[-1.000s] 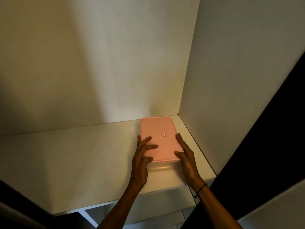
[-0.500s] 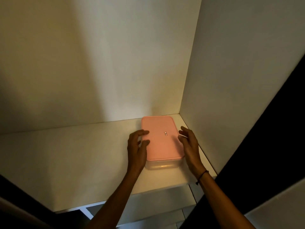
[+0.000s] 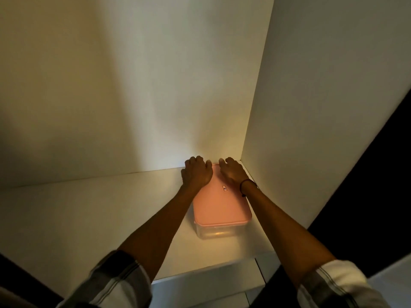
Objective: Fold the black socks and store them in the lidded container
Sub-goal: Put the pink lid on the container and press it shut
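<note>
container [image 3: 220,232] clear, pink lid [image 3: 219,205] closed, on shelf [image 3: 89,218] near the right wall [image 3: 322,107] | left hand [image 3: 196,174] and right hand [image 3: 233,173] curled over the lid's far end; grip on the rim cannot tell | advice: pull level toward the shelf edge, both sides equally | back wall [image 3: 133,85] just behind the container; no socks in view

A small white rectangular label [image 3: 224,188] is sitting at the centre of the pink plastic lid [image 3: 220,206]; its marking is proving illegible.
</note>
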